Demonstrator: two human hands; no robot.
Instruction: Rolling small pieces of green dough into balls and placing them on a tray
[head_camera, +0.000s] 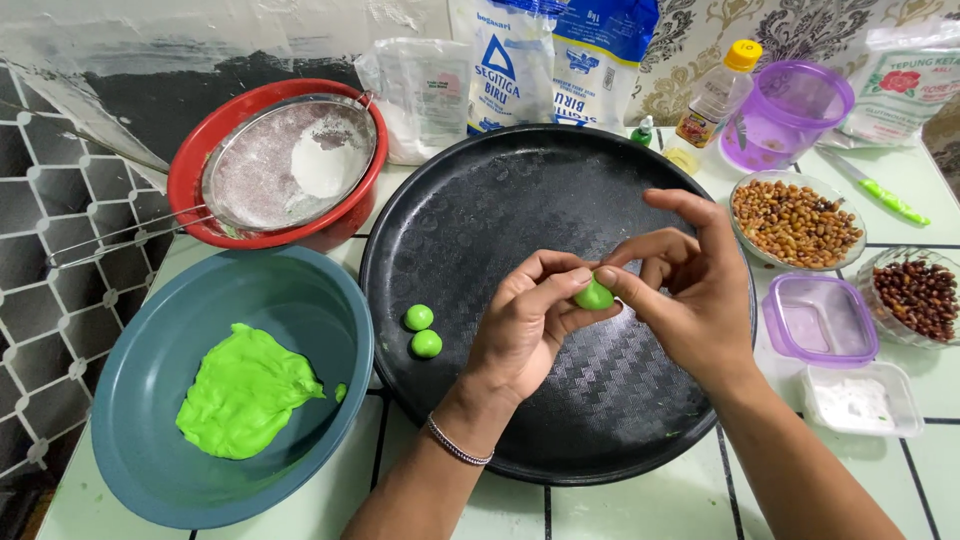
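A small green dough piece (594, 295) sits pinched between the fingertips of the left hand (530, 325) and the right hand (690, 285), both grasping it above the round black tray (480, 200). Two finished green balls (422, 331) lie on the tray to the left. Beside it, a blue bowl (300, 290) holds a green dough mass (245, 392) on the tiled tabletop (620, 510).
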